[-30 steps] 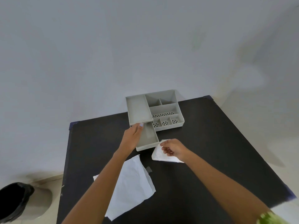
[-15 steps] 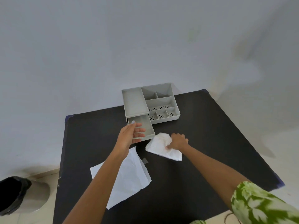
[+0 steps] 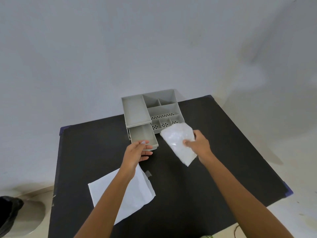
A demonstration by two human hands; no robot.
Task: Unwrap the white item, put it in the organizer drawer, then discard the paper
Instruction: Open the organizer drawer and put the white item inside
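A grey organizer [image 3: 135, 110] stands at the far edge of the black table [image 3: 223, 152]. Its lower drawer [image 3: 143, 134] is pulled out towards me and nothing shows inside. My left hand [image 3: 137, 152] rests at the drawer's front edge, fingers apart, touching its front. My right hand [image 3: 197, 143] holds the white item [image 3: 178, 143], a flat white packet, lifted off the table just right of the drawer. The white wrapping paper [image 3: 137, 191] lies flat on the table under my left forearm.
A small grey scrap [image 3: 148, 173] lies beside the paper. A bin lined with a black bag [image 3: 8, 212] stands on the floor at the lower left, beyond the table's left edge. A pale wall rises close behind the organizer.
My right hand has picked the white item up off the table and raised it beside the drawer. My left hand has slid from the organizer to the front of the pulled-out drawer.
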